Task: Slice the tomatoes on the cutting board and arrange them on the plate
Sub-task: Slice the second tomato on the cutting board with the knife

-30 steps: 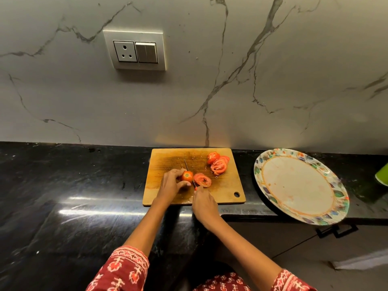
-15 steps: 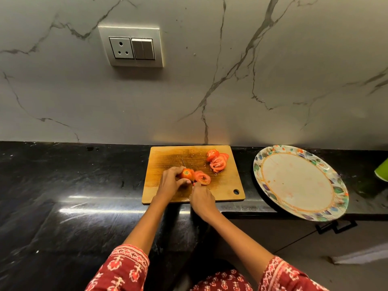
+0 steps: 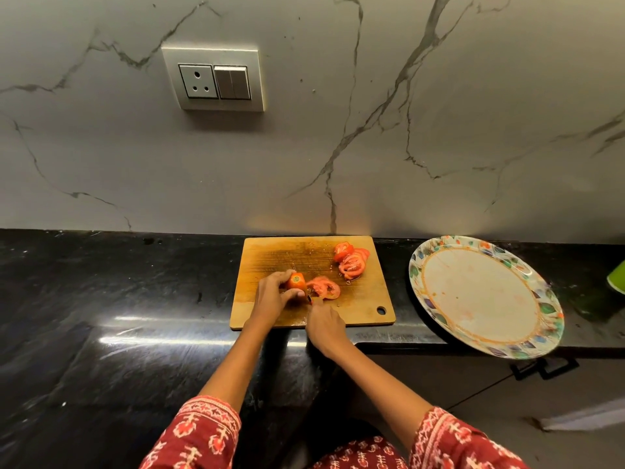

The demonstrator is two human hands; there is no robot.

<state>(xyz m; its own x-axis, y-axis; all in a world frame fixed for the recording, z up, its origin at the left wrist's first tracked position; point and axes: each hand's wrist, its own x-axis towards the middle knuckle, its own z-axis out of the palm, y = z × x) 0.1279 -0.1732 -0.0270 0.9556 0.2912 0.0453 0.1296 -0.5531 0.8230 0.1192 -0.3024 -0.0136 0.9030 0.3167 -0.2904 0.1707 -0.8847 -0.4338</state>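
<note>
A wooden cutting board point(image 3: 267, 262) lies on the black counter against the wall. My left hand point(image 3: 272, 296) pins the uncut end of a tomato point(image 3: 296, 281) on it. My right hand point(image 3: 324, 324) is closed on a knife point(image 3: 308, 297), whose blade stands against the tomato's cut face and is mostly hidden. Fresh slices point(image 3: 326, 288) lie just right of the blade. A pile of several slices point(image 3: 351, 262) sits at the board's far right corner. The round plate point(image 3: 419, 262) with a patterned rim lies to the right with no tomato on it.
The plate overhangs the front edge of the black counter point(image 3: 118, 299). A green object point(image 3: 617, 277) shows at the right border. A socket and switch panel point(image 3: 214, 81) sits on the marble wall. A drawer handle point(image 3: 541, 368) is below the plate.
The blade has cut further through the tomato, and another slice has fallen to the right. The piece under my left hand is shorter. Both hands stay at the same spot on the board.
</note>
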